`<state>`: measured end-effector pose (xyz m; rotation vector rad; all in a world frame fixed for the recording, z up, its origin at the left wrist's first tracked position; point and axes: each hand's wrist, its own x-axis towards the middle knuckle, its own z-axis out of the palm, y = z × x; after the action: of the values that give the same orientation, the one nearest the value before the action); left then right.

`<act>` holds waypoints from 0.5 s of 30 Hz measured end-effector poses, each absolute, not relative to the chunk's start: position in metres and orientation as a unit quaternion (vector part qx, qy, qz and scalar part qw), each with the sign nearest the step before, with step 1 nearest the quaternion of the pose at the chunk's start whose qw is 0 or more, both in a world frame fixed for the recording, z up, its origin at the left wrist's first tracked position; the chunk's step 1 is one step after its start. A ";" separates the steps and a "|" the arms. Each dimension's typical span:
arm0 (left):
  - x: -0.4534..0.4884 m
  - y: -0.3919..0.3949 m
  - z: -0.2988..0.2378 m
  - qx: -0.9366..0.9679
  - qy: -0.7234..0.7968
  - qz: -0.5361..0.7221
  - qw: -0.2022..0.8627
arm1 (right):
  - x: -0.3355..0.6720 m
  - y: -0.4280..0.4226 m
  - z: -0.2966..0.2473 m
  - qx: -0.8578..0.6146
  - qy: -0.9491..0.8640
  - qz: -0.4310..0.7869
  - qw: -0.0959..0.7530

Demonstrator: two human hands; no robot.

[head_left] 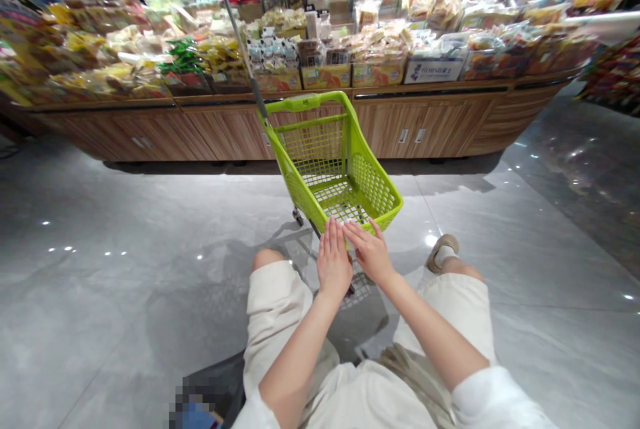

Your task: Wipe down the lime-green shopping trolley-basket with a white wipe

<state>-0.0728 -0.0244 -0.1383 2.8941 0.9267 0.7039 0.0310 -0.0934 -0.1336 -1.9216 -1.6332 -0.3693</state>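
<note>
A lime-green plastic shopping cart (330, 162) with a mesh basket body stands on small castors just ahead of me. My left hand (334, 261) rests flat against its near rim, fingers extended and not curled around it. My right hand (369, 252) lies beside the left, fingers also extended, with the fingertips on the same rim. The basket holds nothing that I can see. Its near corner is partly hidden behind my hands.
A long wooden display counter (280, 129) piled with several bagged snacks and boxes (380, 42) runs across the front. A thin grey pole (235, 36) rises from the cart's left side. Polished grey floor tiles (125, 262) spread on both sides.
</note>
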 end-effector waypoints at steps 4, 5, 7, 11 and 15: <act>-0.077 -0.021 -0.136 0.933 0.280 0.226 0.003 | 0.117 -0.133 -0.139 -0.707 -0.635 -0.169 0.263; -0.077 -0.021 -0.136 0.934 0.277 0.227 0.004 | 0.139 -0.142 -0.139 -0.726 -0.608 -0.185 0.262; -0.076 -0.022 -0.134 0.935 0.274 0.227 0.006 | 0.169 -0.152 -0.138 -0.765 -0.555 -0.204 0.255; -0.070 -0.029 -0.133 0.931 0.283 0.229 0.017 | 0.146 -0.134 -0.135 -0.819 -0.470 -0.212 0.254; -0.066 -0.032 -0.136 0.925 0.297 0.236 0.027 | 0.055 -0.098 -0.137 -0.790 -0.512 -0.185 0.281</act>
<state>-0.0655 -0.0323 -0.1359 2.8563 0.9157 0.7294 0.0545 -0.0983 -0.1370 -2.1182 -1.3722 -0.4971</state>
